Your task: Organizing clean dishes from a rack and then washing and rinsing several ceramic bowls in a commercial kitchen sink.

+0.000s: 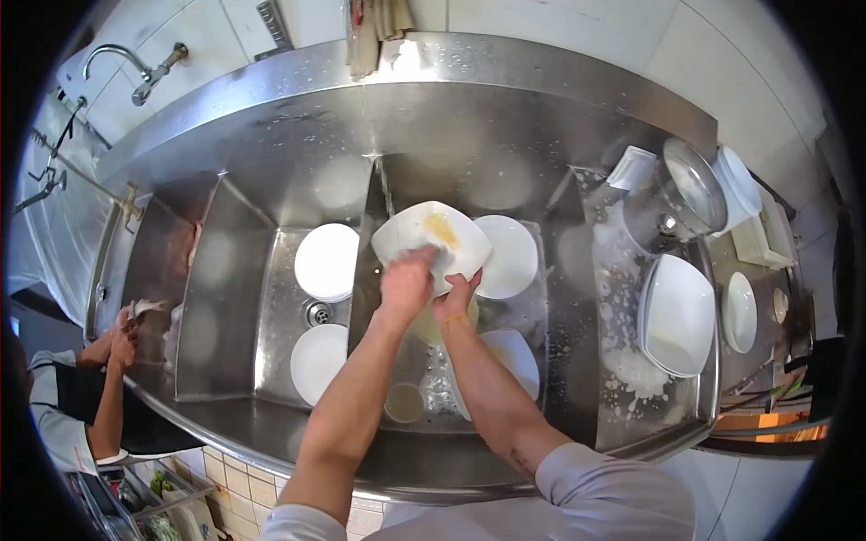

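Note:
My right hand (458,299) grips the near edge of a squarish white plate (410,227), held tilted above the middle basin of a steel sink. A yellowish food smear (441,229) lies on the plate's face. My left hand (408,281) is on the plate's near left part. Its fingers are blurred by motion, and a greyish patch beside them is too smeared to name. Under and behind the held plate, a round white plate (511,257) lies in the same basin. Another white plate (511,356) sits nearer, partly hidden by my right forearm.
Stacked round plates (327,261) and another plate (320,361) lie in the left basin. A foamy drainboard (622,307) at right holds stacked white dishes (678,316) and a metal bowl (695,187). At far left a co-worker's hands (124,338) reach over the sink's edge.

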Demonstrator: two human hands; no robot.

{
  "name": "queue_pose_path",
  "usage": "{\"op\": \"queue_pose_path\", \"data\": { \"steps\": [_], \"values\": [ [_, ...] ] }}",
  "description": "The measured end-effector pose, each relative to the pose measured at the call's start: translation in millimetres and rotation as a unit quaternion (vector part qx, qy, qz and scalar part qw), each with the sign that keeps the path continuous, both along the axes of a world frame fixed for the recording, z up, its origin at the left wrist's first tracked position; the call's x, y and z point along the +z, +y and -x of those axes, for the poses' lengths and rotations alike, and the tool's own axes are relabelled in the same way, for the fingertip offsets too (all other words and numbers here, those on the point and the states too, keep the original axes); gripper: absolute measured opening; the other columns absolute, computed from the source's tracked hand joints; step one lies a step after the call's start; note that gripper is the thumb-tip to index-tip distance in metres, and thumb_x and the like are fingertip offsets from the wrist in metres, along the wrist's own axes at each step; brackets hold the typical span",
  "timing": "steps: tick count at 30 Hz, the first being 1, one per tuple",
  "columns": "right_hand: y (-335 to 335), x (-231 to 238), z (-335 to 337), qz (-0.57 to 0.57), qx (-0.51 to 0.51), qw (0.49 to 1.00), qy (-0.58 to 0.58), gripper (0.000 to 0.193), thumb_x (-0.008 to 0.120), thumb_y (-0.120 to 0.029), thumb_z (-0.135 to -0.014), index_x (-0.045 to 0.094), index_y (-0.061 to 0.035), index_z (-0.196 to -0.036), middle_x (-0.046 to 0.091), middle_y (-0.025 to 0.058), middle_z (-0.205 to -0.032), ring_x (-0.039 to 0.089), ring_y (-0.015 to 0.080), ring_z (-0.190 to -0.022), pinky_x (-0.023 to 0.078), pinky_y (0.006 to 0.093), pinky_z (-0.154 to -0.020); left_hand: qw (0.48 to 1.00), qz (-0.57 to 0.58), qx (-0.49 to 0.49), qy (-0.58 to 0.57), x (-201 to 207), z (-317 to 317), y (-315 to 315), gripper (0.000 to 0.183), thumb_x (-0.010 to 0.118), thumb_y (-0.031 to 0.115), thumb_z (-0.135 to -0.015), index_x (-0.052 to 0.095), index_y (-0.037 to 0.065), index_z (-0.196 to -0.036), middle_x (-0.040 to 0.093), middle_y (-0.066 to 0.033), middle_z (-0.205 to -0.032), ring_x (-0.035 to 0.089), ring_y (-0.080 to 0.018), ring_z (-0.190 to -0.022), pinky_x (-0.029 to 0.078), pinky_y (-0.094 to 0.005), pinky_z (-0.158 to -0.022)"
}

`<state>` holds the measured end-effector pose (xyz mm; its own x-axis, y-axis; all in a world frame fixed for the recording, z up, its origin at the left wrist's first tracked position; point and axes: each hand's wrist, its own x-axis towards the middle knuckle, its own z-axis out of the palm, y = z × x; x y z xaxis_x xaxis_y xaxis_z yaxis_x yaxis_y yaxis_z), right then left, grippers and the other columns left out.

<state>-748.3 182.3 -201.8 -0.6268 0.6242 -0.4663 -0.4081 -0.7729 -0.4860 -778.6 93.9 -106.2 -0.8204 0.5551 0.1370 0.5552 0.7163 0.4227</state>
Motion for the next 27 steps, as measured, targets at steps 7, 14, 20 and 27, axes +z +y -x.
{"op": "queue_pose_path", "data": {
  "steps": [7,14,20,27],
  "values": [
    [51,60,-73,-0.096,0.157,0.980,-0.071,0.055,0.047,-0.017,-0.094,0.022,-0.0153,-0.143,0.042,0.0088,-0.133,0.045,0.0221,-0.117,0.039,0.0369,-0.096,0.995,0.073,-0.010,0.063,-95,-1,62,0.062,0.050,0.021,-0.083,0.029,0.000,-0.137,0.028,-0.0220,-0.143,0.021,-0.0400,-0.134,0.015,-0.0610,-0.105],
    [162,74,-157,-0.173,0.147,0.968,-0.107,0.055,0.049,-0.007,-0.089,0.026,-0.0104,-0.139,0.041,0.0124,-0.132,0.047,0.0261,-0.114,0.042,0.0387,-0.094,0.965,0.067,-0.249,-0.048,-80,-41,97,0.049,0.054,0.009,-0.072,0.056,0.022,-0.120,0.051,-0.0144,-0.126,0.059,-0.0321,-0.097,0.048,-0.0401,-0.085],
    [158,96,-200,-0.160,0.222,0.957,-0.095,0.054,0.049,-0.008,-0.089,0.026,-0.0099,-0.138,0.045,0.0121,-0.128,0.051,0.0268,-0.111,0.046,0.0420,-0.089,0.991,0.076,-0.062,0.093,-22,187,-50,0.031,0.047,0.036,-0.087,0.060,0.008,-0.083,0.060,-0.0152,-0.073,0.060,-0.0282,-0.069,0.048,-0.0406,-0.056],
    [181,69,-202,-0.200,0.139,0.953,-0.181,0.061,0.053,-0.004,-0.084,0.025,-0.0110,-0.138,0.040,0.0132,-0.131,0.046,0.0270,-0.114,0.040,0.0416,-0.093,0.951,-0.213,0.147,0.167,238,225,95,0.057,0.059,0.017,-0.071,0.048,0.007,-0.126,0.059,-0.0213,-0.113,0.055,-0.0356,-0.109,0.044,-0.0384,-0.090]
  ]
}}
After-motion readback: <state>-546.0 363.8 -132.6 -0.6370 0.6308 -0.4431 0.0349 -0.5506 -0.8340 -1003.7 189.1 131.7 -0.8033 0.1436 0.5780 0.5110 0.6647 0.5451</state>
